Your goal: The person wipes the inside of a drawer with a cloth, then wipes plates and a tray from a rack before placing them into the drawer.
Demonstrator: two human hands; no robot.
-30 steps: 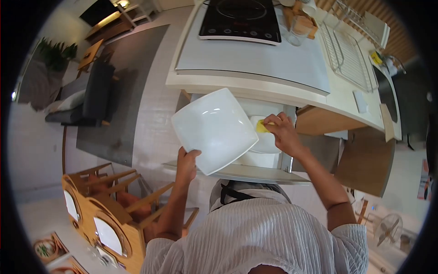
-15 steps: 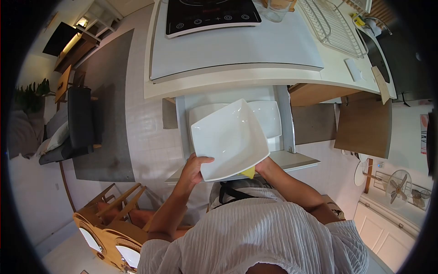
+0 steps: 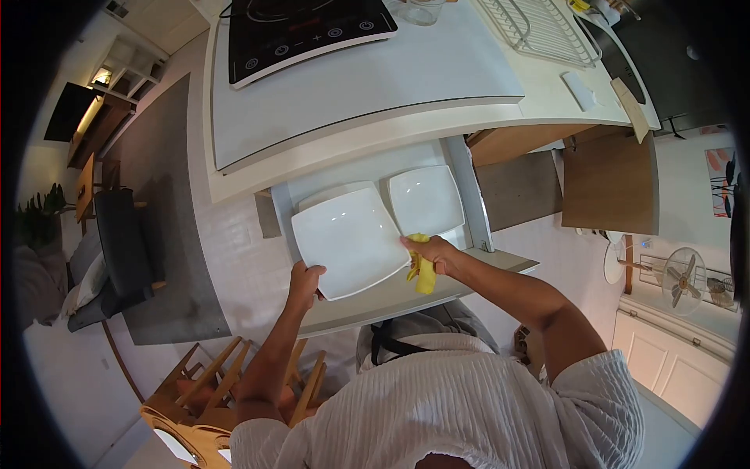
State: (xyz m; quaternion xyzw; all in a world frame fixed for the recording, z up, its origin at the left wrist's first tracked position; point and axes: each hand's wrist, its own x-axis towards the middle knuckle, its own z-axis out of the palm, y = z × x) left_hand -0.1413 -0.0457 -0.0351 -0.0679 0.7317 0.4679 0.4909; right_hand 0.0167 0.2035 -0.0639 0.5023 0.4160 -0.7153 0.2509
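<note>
A large white square plate is held over the left part of an open drawer. My left hand grips its lower left corner, thumb on top. At the plate's right corner is my right hand, closed round a yellow cloth that hangs down, its fingers at the plate's edge. Behind the held plate, the edge of another white dish shows inside the drawer. To the right lies a smaller white square plate.
Above the drawer, the countertop bears a black induction cooker, a glass and a white dish rack. An open wooden cabinet door stands at the right. Wooden chairs are at the lower left.
The large plate has moved down and left and lies flatter over the drawer. More of the smaller plate and the yellow cloth shows. The view has shifted.
</note>
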